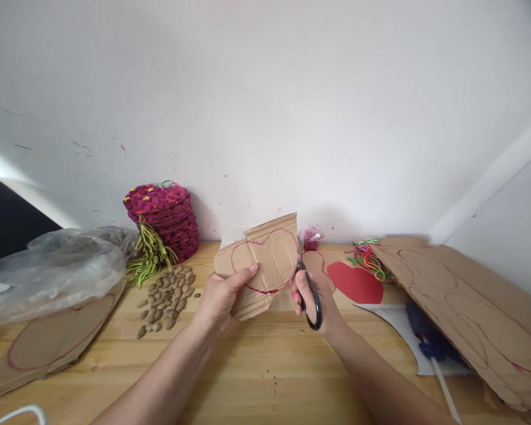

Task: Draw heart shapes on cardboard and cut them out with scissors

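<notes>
My left hand (221, 295) grips a piece of brown cardboard (269, 260) by its lower left part, thumb on the front face. A heart-like outline in dark red is drawn on the cardboard, and its lower edge is partly cut. In my right hand (316, 295) is a pair of black-handled scissors (313, 310), fingers closed round the handles. The blades point up along the right edge of the cardboard, close to the drawn line. Behind my right hand lie a rounded cardboard shape (314, 262) and a red heart-like cutout (356, 282).
At left are a pile of brown nuts or seeds (168, 295), a purple woven container (172, 221) with a yellow-green tassel, a plastic bag (57, 265) and marked cardboard (62, 336). Colored cords (371, 260), a blue glue gun (429, 336) and large cardboard sheets (473, 307) are at right.
</notes>
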Available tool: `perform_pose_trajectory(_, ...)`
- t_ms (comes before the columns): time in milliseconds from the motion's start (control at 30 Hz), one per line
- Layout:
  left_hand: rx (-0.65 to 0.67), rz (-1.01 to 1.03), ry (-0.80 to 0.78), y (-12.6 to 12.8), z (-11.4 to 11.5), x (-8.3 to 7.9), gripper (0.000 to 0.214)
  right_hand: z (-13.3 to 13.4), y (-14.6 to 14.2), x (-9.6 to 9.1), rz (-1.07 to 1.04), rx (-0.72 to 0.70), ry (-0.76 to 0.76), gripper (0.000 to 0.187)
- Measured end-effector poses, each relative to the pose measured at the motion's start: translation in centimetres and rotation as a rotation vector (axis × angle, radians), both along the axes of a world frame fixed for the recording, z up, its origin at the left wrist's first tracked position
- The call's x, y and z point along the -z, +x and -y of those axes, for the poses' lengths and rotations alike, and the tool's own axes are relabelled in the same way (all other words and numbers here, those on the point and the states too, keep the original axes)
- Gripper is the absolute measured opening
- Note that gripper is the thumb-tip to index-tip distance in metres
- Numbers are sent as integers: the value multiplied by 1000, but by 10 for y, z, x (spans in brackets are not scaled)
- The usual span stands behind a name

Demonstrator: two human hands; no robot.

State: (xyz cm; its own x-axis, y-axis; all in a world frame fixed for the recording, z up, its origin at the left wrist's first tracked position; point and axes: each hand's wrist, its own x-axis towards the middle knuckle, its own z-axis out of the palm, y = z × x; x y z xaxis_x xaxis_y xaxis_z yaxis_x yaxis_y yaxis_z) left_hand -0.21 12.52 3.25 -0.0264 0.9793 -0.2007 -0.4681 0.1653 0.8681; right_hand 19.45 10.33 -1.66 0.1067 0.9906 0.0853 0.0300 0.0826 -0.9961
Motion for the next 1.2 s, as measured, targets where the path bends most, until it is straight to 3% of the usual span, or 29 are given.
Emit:
perform_pose_trajectory(633, 35, -45, -53, -10, -8, 0, 42, 11, -6, -9, 46, -23, -32, 64)
perform_pose_trajectory(1200, 56, -87, -77, -24, -14, -14, 32, 14, -12, -14, 89, 61, -86, 65)
